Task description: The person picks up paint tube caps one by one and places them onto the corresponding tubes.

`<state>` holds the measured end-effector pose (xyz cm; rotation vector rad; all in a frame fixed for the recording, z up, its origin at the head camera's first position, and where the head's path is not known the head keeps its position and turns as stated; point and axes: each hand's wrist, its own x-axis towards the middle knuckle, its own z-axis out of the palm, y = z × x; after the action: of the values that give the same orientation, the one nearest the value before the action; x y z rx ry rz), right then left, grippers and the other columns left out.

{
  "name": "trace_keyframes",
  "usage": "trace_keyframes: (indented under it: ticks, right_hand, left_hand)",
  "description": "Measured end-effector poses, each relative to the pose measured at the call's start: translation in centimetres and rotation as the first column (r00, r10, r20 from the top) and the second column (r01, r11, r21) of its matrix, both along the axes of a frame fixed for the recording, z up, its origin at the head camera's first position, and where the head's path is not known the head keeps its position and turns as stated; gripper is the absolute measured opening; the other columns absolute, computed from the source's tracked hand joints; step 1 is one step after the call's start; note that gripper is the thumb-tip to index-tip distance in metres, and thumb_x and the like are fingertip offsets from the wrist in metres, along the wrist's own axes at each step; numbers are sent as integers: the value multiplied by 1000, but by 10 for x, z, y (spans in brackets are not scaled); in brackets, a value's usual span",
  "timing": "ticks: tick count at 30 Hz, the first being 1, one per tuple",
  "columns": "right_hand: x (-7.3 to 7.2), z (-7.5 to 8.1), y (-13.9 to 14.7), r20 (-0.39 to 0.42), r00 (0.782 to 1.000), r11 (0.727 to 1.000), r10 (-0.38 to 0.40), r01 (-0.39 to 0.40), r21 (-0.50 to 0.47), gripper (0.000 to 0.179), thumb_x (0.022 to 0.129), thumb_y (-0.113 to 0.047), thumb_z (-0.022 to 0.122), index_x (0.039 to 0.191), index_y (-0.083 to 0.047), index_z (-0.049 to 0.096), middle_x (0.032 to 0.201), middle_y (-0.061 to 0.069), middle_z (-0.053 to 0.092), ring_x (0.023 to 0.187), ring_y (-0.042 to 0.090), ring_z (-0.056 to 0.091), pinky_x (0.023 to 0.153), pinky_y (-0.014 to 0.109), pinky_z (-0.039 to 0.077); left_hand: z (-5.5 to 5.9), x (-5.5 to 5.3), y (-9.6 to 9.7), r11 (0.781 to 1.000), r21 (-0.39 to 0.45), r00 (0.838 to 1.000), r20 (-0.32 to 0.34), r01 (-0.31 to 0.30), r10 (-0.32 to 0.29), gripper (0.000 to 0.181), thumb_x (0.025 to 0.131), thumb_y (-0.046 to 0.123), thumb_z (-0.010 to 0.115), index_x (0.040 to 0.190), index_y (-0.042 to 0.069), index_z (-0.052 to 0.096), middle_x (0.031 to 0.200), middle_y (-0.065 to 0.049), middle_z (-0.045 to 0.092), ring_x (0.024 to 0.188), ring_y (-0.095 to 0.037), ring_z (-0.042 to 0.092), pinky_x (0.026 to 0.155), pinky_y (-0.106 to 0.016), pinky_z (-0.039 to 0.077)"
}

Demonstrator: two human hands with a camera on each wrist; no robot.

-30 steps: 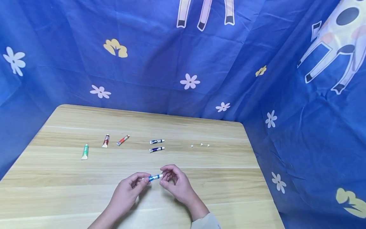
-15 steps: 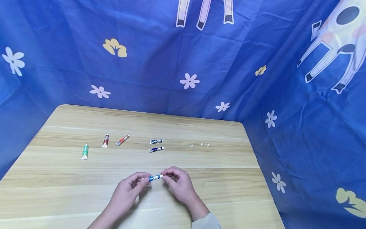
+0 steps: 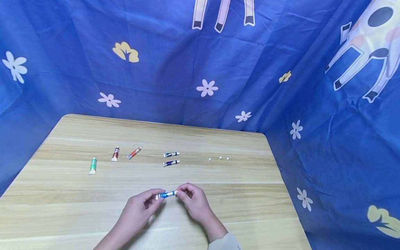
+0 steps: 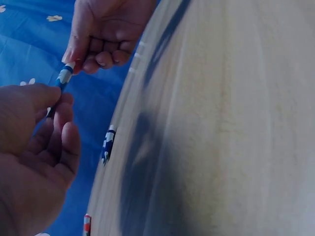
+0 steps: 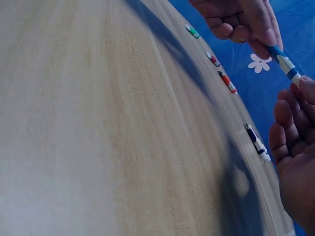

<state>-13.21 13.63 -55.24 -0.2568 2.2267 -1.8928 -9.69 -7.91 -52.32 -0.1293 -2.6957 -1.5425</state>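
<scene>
Between both hands, above the table's near part, is a small blue paint tube (image 3: 168,194) with a white cap at its right end. My left hand (image 3: 139,210) pinches the tube's crimped end between thumb and fingers. At the other end, the thumb and index finger of my right hand (image 3: 194,202) pinch the white cap. In the left wrist view the tube (image 4: 64,76) slants between the left hand (image 4: 42,152) and the right hand (image 4: 110,37). The right wrist view shows the same tube (image 5: 285,65), its cap end at the right hand's thumb.
On the wooden table (image 3: 237,208) lie a green tube (image 3: 92,166), a dark red tube (image 3: 115,153), an orange-red tube (image 3: 134,153) and two dark blue tubes (image 3: 171,163). Several small white caps (image 3: 220,158) lie farther right. A blue patterned cloth (image 3: 162,69) hangs behind.
The right hand's fingers, loosely spread near the cap at first, have closed onto it. The left hand's fingers have shifted slightly, leaving more of the tube's crimped end showing.
</scene>
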Motion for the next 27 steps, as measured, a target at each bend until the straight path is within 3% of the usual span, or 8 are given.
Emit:
trace_keyframes:
  ticks: [2,5,8,12,18,22,27]
  right_hand:
    - [1,0,-1,15,1000,1000,-2,2,1,18,104,-14,71,110,3,73,105,30,73,81,3,61,74,14,52]
    - [3,0,-2,30,1000,1000,-3,3,2,19,105,-15,70,109,3,72,104,31,72,81,4,61,74,14,51]
    - [3,0,-2,34,999,1000,-1,1,7,20,107,-16,67,108,3,72,102,32,71,82,6,62,75,16,53]
    - [3,-2,-1,25,1000,1000,8,-9,18,22,108,-17,65,106,4,70,100,33,70,83,8,63,77,18,55]
    - [3,-5,-1,17,999,999,28,-29,35,23,109,-19,64,104,2,70,99,32,70,83,7,62,77,17,52]
    - [3,-6,-1,15,1000,999,21,-22,46,23,109,-20,63,104,0,70,99,32,70,82,6,61,76,16,51]
    - [3,-5,-2,7,1000,999,-12,12,35,23,110,-19,63,103,2,70,98,33,70,80,6,60,74,15,50]
  left_hand:
    - [-5,1,1,997,-75,991,-134,-4,-6,30,88,7,88,116,16,81,81,11,71,68,8,52,60,-19,51]
    - [-11,1,3,983,-180,944,-329,-42,-20,34,82,5,92,111,19,82,86,12,76,73,9,57,64,-21,56]
    - [-12,0,4,966,-252,912,-407,-59,-51,36,78,5,94,108,21,83,94,9,81,80,0,70,73,-28,63]
    - [-12,0,4,944,-325,892,-441,-57,-98,36,78,6,94,108,22,83,99,7,82,91,-11,78,82,-35,66]
    - [-10,-1,2,922,-383,876,-461,-51,-143,32,80,9,94,108,21,83,100,8,82,93,-11,78,82,-35,65]
    - [-7,-2,2,906,-421,876,-451,-42,-169,30,82,12,93,109,21,82,100,8,82,92,-10,77,82,-34,65]
    - [-5,-4,3,870,-492,880,-432,-46,-198,35,85,20,92,116,20,77,85,10,77,76,-5,68,71,-31,60]
